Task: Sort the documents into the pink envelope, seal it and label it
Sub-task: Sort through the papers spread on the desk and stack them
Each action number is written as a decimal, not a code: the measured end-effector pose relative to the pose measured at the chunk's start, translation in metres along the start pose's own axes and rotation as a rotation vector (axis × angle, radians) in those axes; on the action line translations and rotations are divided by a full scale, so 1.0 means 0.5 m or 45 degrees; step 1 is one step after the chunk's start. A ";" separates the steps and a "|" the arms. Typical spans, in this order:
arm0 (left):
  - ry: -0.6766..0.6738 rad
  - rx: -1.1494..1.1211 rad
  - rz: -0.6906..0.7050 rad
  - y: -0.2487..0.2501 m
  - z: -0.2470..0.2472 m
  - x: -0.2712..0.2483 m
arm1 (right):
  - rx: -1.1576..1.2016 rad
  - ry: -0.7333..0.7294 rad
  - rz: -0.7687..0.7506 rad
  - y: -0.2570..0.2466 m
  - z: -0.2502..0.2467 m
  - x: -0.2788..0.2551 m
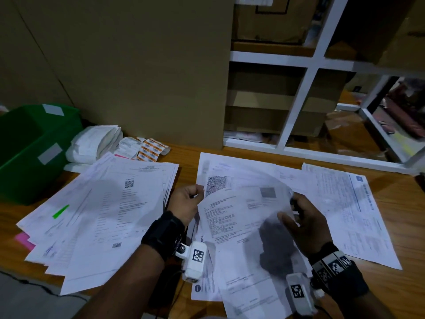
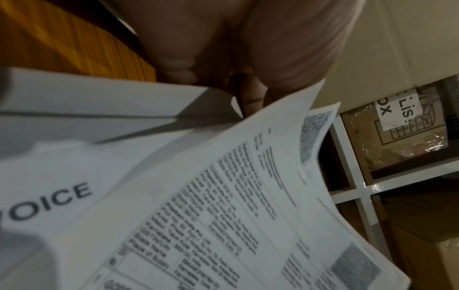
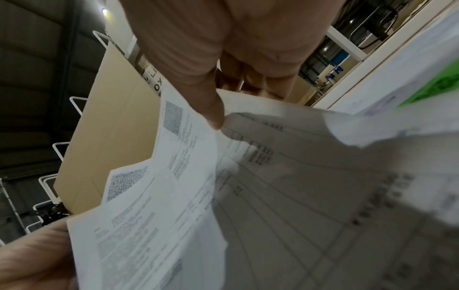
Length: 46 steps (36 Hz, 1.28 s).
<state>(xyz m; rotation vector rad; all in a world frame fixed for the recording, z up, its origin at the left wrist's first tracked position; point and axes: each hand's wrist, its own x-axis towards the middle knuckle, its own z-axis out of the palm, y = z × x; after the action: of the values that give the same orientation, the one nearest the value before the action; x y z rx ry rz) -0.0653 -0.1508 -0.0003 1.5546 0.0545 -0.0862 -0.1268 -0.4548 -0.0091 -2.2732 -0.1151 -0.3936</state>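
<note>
The step in hand seems to be the sorting: nothing is in the envelope yet, and sealing and labelling are still to come.

The surface (image 1: 402,293) is orange-brown wood with a smooth grain. To the left of the left hand (image 1: 184,203) lies a wide, loosely fanned stack (image 1: 103,215) of thin white printed paper. At its far left edge a small pink corner shows; I judge this is the envelope (image 1: 23,240), mostly buried under the stack. More sheets (image 1: 345,215) lie flat under and to the right of the right hand (image 1: 301,224).

Between the two hands one sheet (image 1: 234,217) is lifted and bends in a soft curve. The left hand pinches its upper left corner with curled fingers. The right hand grips its right edge, thumb on top and fingers behind.

The next move probably calls for laying this limp sheet on the correct pile without creasing it.
</note>
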 end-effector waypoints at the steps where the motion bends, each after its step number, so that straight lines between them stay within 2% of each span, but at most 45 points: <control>1: 0.019 -0.016 -0.012 0.001 0.002 0.000 | -0.011 0.000 0.004 0.003 0.003 0.000; 4: 0.082 -0.026 -0.026 -0.006 0.004 0.007 | -0.065 0.014 -0.015 0.008 0.006 0.001; 8: 0.151 -0.074 -0.013 -0.013 0.003 0.010 | -0.044 0.013 -0.137 0.009 0.004 -0.007; 21: 0.352 0.065 -0.049 -0.033 -0.016 0.028 | 0.049 -0.059 -0.010 0.004 0.000 -0.020; 29: 0.310 0.057 -0.056 -0.027 -0.014 0.032 | 0.178 -0.111 -0.130 -0.010 0.002 -0.015; 33: 0.181 0.093 -0.041 -0.015 -0.014 0.031 | 0.194 -0.102 -0.132 -0.029 0.003 -0.012; 35: 0.119 0.075 -0.003 -0.003 -0.019 0.041 | 0.110 -0.133 -0.132 -0.032 0.007 -0.012; 36: 0.126 0.099 0.033 0.009 -0.024 0.049 | 0.044 -0.138 -0.117 -0.028 0.010 -0.009; 39: 0.272 0.414 0.231 0.055 -0.057 0.096 | -0.002 -0.123 0.166 -0.023 0.013 0.005; 41: 0.281 0.483 0.350 0.100 -0.077 0.123 | -0.034 -0.088 0.314 -0.023 0.008 0.013; 46: 0.212 0.744 0.427 0.184 -0.113 0.161 | -0.205 -0.010 0.374 -0.014 -0.003 0.031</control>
<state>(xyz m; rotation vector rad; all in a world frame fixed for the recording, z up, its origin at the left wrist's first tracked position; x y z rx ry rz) 0.0244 -0.0948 0.0833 2.1298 -0.1110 0.3197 -0.1139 -0.4518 0.0018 -2.4032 0.2533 -0.2456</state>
